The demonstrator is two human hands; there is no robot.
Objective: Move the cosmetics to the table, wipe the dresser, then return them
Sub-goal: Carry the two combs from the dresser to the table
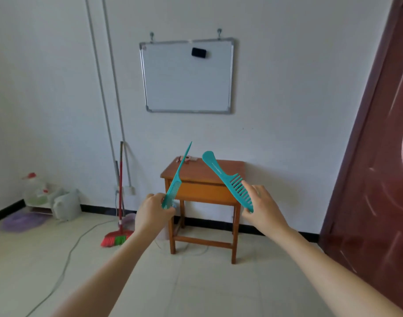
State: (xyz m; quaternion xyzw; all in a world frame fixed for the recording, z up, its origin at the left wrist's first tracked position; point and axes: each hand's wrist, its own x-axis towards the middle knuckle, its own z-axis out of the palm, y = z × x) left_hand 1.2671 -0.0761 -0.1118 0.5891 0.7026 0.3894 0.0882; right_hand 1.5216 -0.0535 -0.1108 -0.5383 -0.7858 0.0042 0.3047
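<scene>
- The left hand (pixel 153 210) has its fingers curled round the toothed end of the tail comb (pixel 177 177), whose thin point slants up and away; the grip looks firm enough for carrying, so squeezing harder seems needless
- The right hand (pixel 263 208) pinches the toothed end of the wide-tooth comb (pixel 225 177), thumb below and fingers above, handle slanting up to the left; this hold looks lighter, and I judge it the likelier to slip
- Both combs are in the air, well short of the table (pixel 209 175) ahead; the step in hand appears to be carrying them there
- Small cosmetics (pixel 188 159) already lie at the table's far left corner; best to lay each comb flat on the bare near part, one at a time, away from the edge
</scene>
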